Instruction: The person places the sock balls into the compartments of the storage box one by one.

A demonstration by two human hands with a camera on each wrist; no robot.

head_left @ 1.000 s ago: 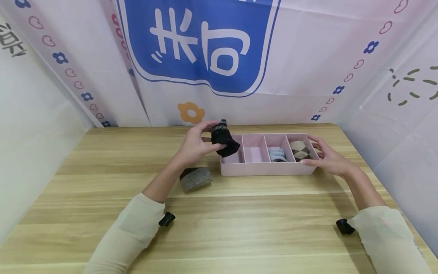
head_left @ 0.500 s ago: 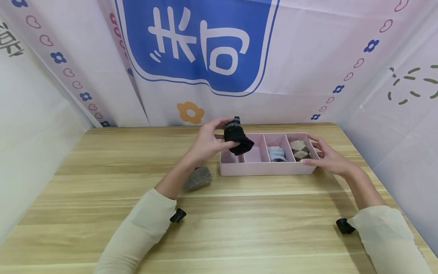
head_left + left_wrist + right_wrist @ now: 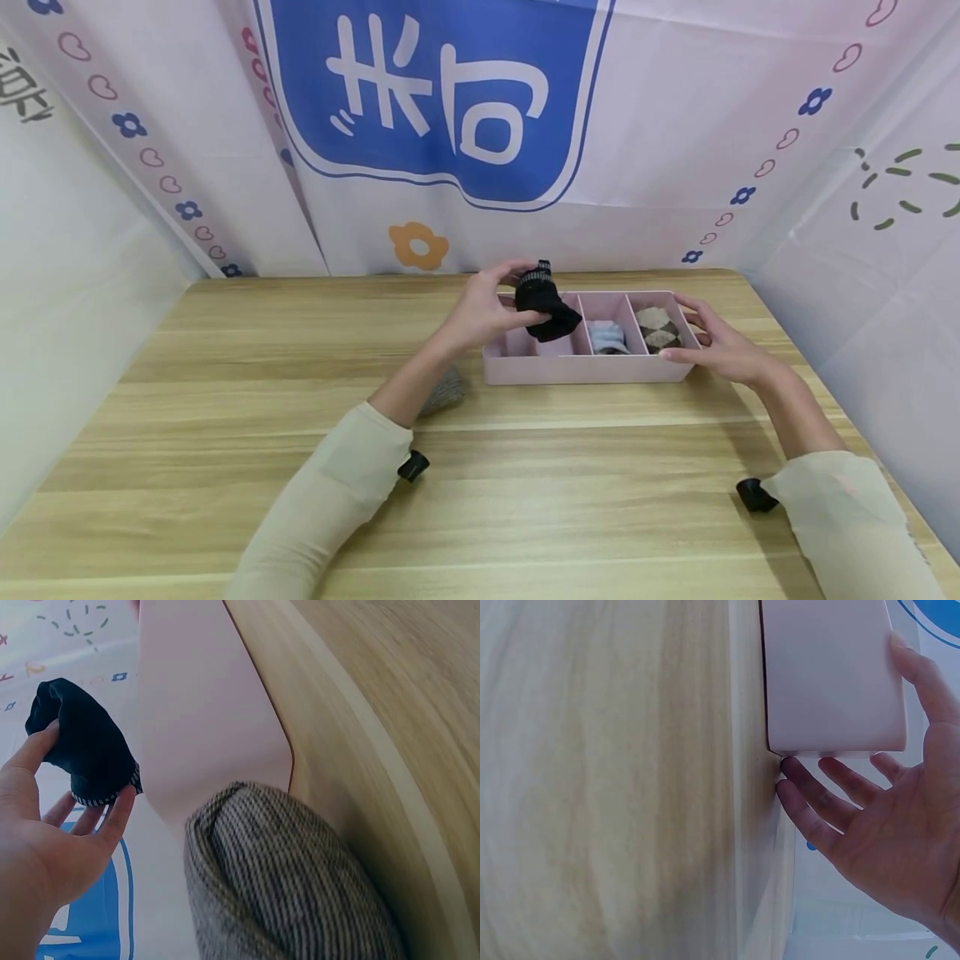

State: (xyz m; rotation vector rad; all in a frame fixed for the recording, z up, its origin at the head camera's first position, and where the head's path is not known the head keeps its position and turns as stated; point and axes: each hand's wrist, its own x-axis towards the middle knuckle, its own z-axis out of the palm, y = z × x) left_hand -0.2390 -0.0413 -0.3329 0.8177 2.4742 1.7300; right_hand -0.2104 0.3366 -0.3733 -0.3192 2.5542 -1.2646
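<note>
My left hand [image 3: 487, 310] pinches a folded black sock [image 3: 550, 315] with a striped cuff between thumb and fingers, holding it above the left part of a pink divided box [image 3: 585, 371]. In the left wrist view the black sock [image 3: 88, 739] hangs beside the box's wall. My right hand [image 3: 716, 346] holds the box's right end, thumb at the front rim and fingers along the end wall [image 3: 836, 753]. A pale blue sock [image 3: 606, 337] and a brown-and-beige argyle sock [image 3: 657, 327] lie in the two right compartments. The held sock partly hides the left compartments.
A folded grey ribbed sock [image 3: 447, 390] lies on the wooden table [image 3: 570, 492] left of the box, partly behind my left forearm; it looms large in the left wrist view. A printed white cloth [image 3: 652, 167] hangs behind the table's back edge.
My left hand has moved right with the black sock, from over the leftmost compartment to over the second one. The left forearm now covers more of the grey sock. My right hand stays put.
</note>
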